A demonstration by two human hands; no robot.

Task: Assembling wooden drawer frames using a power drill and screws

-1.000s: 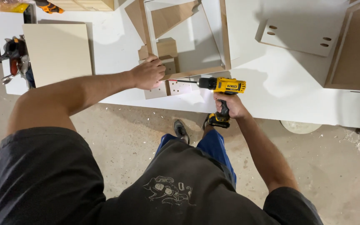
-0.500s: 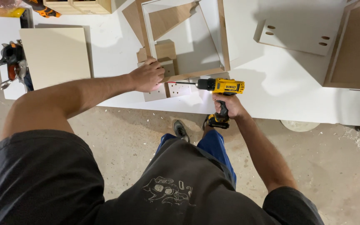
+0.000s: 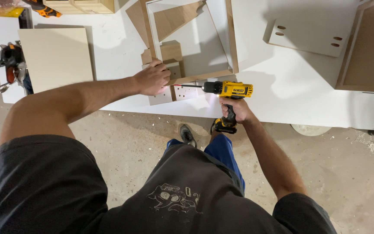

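Tools, dark and partly red, are seen at the far left edge (image 3: 8, 65), hanging beside a white worktable (image 3: 282, 86). Just right of them, a pale beige panel (image 3: 56, 56) is laid flat on the table. Above it, at the top edge, an orange-and-black tool (image 3: 42, 8) and a light wooden box (image 3: 81, 5) are partly cut off.

The left hand (image 3: 152, 78) is pressed down, fingers curled, on the near corner of an open box-shaped cabinet frame (image 3: 228, 39) of white board with brown edges, which lies on the table near its front edge. Small wooden blocks (image 3: 169, 51) are seen inside the frame, just beyond the hand. A white drilled piece (image 3: 187, 92) is touching the frame's near side.

The yellow-and-black cordless drill (image 3: 230, 91) is gripped at its handle by the right hand (image 3: 234, 112), closed firmly around it. The drill is held level, its bit pointed leftwards at the drilled piece just beside the left hand; whether the tip is touching cannot be told.

Further right, a white board with holes (image 3: 308, 37) is lying flat, and a brown-faced panel (image 3: 369, 52) is set at the right edge.
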